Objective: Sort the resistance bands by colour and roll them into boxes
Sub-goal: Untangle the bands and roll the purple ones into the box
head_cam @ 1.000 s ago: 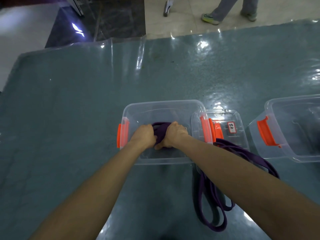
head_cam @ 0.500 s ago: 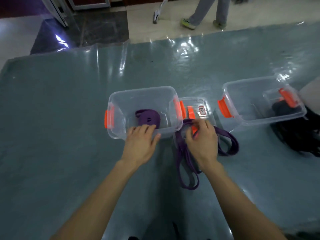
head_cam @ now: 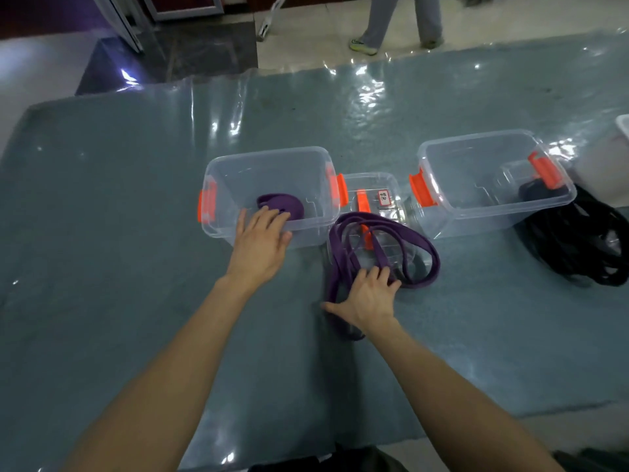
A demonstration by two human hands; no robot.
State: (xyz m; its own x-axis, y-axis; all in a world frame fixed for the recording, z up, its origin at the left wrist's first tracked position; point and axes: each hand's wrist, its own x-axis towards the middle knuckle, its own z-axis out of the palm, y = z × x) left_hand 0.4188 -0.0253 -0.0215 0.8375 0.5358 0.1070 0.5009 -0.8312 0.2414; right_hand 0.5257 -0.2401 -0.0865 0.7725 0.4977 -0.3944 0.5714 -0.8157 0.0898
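Observation:
A rolled purple band (head_cam: 284, 204) lies inside the left clear box (head_cam: 235, 172), which has orange latches. My left hand (head_cam: 260, 245) rests with straight fingers on that box's near rim, holding nothing. To the right, loose purple bands (head_cam: 408, 247) lie in loops over a clear lid (head_cam: 383, 185) on the table. My right hand (head_cam: 369, 298) lies flat on these loose bands with its fingers spread. A second clear box (head_cam: 483, 192) stands further right, and a heap of black bands (head_cam: 585, 247) lies beside it.
The table is covered by a glossy blue-grey sheet (head_cam: 119, 233). A white object (head_cam: 624, 126) shows at the right edge. A person's legs (head_cam: 398, 22) are on the floor beyond the far table edge.
Both hands have let go of the rolled purple band, which stays in the left box. My right hand moved right and down onto the loose purple bands. My left hand drew back to the rim.

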